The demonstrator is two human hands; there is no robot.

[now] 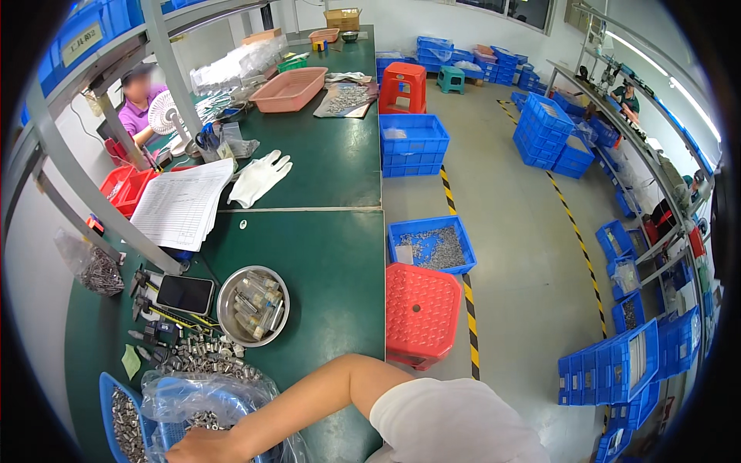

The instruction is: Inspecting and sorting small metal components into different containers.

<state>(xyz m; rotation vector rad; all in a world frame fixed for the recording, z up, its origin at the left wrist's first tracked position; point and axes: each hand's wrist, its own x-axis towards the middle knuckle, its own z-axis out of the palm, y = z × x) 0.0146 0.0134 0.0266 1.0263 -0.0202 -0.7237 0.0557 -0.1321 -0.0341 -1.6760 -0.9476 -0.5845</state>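
Observation:
Only one bare arm comes into view, from a white sleeve at the lower middle, its elbow bent out. I take it for my right arm. My right hand (202, 447) reaches down over a blue basket (171, 409) lined with a clear plastic bag (204, 391). Small metal cylindrical parts (204, 419) show inside. The lower edge cuts off its fingers, so what they hold does not show. Beside it stands a blue bin (106, 386) of similar metal parts. More metal parts (204, 356) lie heaped behind the basket. My left hand is out of view.
On the green table (332, 255) are a steel bowl (285, 312) of clear tubes, a phone (185, 294), calipers (143, 297), papers (181, 197) and a white glove (261, 179). A red stool (421, 309) and blue crates (414, 147) stand alongside. Another person (137, 108) sits far left.

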